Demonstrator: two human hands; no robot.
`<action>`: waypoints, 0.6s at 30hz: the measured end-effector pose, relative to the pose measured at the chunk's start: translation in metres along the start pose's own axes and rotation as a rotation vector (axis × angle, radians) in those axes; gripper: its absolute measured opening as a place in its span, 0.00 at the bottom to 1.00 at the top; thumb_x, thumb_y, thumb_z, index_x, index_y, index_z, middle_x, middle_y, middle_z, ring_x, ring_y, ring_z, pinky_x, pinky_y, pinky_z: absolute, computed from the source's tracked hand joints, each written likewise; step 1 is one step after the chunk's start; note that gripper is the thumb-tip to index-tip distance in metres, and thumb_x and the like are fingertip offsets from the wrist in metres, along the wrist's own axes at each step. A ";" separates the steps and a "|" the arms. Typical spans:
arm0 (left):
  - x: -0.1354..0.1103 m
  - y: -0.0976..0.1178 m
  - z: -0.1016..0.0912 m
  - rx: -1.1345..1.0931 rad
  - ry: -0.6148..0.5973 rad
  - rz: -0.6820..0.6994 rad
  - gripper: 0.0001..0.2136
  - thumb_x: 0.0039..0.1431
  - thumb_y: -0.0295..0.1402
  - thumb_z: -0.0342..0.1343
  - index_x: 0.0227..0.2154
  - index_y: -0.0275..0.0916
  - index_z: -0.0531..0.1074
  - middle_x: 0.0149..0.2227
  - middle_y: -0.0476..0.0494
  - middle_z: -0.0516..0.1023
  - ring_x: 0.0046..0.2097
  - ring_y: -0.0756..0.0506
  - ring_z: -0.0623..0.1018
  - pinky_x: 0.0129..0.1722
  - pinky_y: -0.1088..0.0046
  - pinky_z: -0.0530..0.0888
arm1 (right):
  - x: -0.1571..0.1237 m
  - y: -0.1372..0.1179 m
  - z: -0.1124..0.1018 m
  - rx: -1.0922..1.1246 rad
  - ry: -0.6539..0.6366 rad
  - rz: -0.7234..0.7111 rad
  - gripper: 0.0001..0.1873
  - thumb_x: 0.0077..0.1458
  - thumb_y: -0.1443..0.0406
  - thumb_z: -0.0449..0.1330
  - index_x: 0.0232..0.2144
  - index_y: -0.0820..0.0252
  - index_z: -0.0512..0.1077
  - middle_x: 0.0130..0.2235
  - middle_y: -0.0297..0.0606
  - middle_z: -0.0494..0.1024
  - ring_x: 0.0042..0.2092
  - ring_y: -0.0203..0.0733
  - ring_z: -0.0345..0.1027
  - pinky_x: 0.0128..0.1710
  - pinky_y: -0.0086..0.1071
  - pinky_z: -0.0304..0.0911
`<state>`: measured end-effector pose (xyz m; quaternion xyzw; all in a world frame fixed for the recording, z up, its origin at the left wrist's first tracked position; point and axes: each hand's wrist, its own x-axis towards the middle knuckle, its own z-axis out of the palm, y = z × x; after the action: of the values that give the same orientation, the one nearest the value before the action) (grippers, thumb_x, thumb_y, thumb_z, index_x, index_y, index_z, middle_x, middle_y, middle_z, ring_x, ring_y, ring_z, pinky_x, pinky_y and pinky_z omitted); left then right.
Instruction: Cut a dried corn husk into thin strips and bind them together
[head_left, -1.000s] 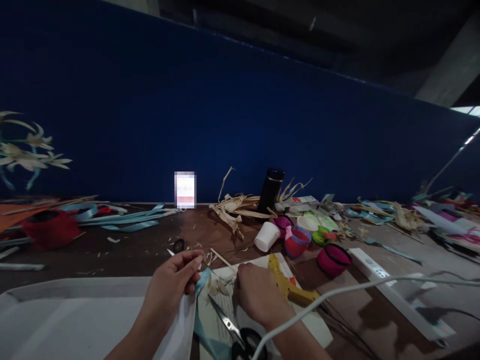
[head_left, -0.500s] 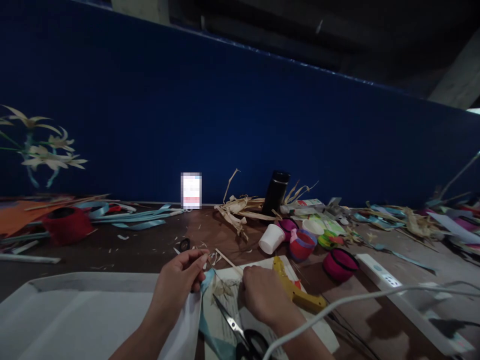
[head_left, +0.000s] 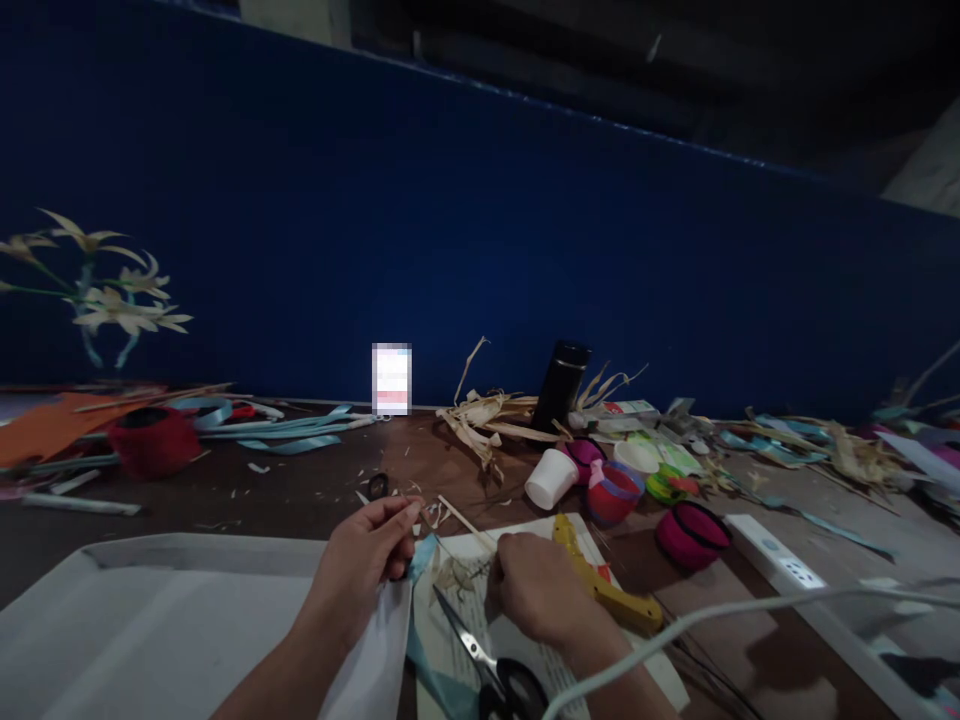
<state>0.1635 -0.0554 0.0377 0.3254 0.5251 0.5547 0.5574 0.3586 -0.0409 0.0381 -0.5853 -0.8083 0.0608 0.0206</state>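
My left hand [head_left: 367,550] is closed in a pinch over the tray's right corner, on what looks like a thin strand running down toward the right. My right hand [head_left: 536,590] is curled closed above a printed sheet of paper [head_left: 551,655]; whatever its fingers hold is hidden. Between the hands lies a pale dried-husk piece with pointed petals [head_left: 454,578]. Black-handled scissors [head_left: 472,645] rest on the paper below it. Light blue ribbon [head_left: 439,680] trails along the tray's edge. Just right of my right hand is a yellow glue gun [head_left: 626,602]. A thin stick [head_left: 465,522] lies beyond the hands.
A white tray [head_left: 187,545] fills the front left. Cups, including a white one [head_left: 550,480], and a magenta pouch [head_left: 691,535] stand right of centre. A white cable [head_left: 720,610] crosses before a power strip [head_left: 776,555]. Behind are dried husks [head_left: 487,415] and a black flask [head_left: 561,388].
The whole view has shifted slightly, so things appear a little farther right. Both hands keep nearly the same place and pose over the paper and tray.
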 end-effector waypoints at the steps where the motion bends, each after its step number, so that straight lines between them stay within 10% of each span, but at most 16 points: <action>1: 0.000 0.000 0.000 0.003 0.002 0.006 0.17 0.43 0.43 0.60 0.32 0.35 0.72 0.16 0.55 0.65 0.17 0.57 0.60 0.16 0.84 0.55 | 0.001 0.000 -0.001 0.028 0.020 0.015 0.08 0.45 0.68 0.53 0.26 0.62 0.72 0.30 0.46 0.77 0.33 0.48 0.71 0.29 0.32 0.55; 6: 0.000 -0.001 -0.002 0.086 0.032 0.042 0.18 0.45 0.45 0.59 0.34 0.35 0.72 0.18 0.52 0.68 0.18 0.56 0.62 0.18 0.82 0.58 | 0.005 -0.004 -0.010 0.460 0.211 0.005 0.05 0.48 0.65 0.53 0.28 0.59 0.69 0.29 0.35 0.74 0.31 0.39 0.66 0.30 0.28 0.54; 11: -0.001 0.003 -0.001 0.142 0.078 0.059 0.20 0.44 0.45 0.59 0.35 0.33 0.72 0.22 0.47 0.73 0.21 0.53 0.68 0.21 0.78 0.64 | -0.001 -0.015 -0.020 1.067 0.045 -0.102 0.03 0.48 0.65 0.55 0.28 0.59 0.65 0.21 0.27 0.64 0.23 0.31 0.55 0.22 0.23 0.50; 18: -0.004 0.009 0.003 0.157 0.097 0.058 0.20 0.42 0.45 0.60 0.34 0.34 0.73 0.24 0.44 0.76 0.26 0.48 0.74 0.25 0.75 0.69 | -0.001 -0.019 -0.020 1.371 -0.083 -0.027 0.08 0.45 0.65 0.58 0.29 0.60 0.63 0.22 0.26 0.63 0.20 0.27 0.51 0.18 0.21 0.46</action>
<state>0.1644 -0.0572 0.0474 0.3559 0.5835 0.5428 0.4880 0.3430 -0.0460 0.0606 -0.4270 -0.5945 0.5809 0.3561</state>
